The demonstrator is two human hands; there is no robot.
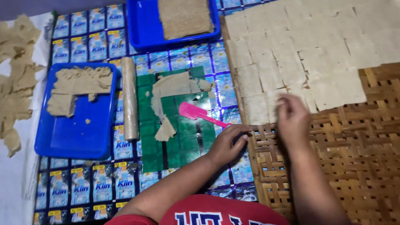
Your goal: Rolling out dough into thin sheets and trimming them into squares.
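Now laying dough squares (291, 54) on woven tray (358, 150): right hand (293, 121) (blurred, grip unclear) at row edge, left hand (228, 143) half-curled, seemingly empty, beside pink scraper (199, 114); next square needs aligning.

Looks like a small home food workshop, worked at floor level. Across the right of the frame, a woven bamboo mat (354, 166) carrying rows of thin pale dough squares (300, 50) laid edge to edge. Left of centre, a floor covering stitched from shiny blue printed sachet wrappers (96, 183). On it, two blue plastic trays (75, 137) holding dough sheets and scraps, a wrapped rolling pin (130, 100), a green cutting sheet (183, 137) and a pink plastic scraper (196, 112). At far left, offcuts piled on white cloth (16, 175). No counters, machines or shop fittings anywhere.
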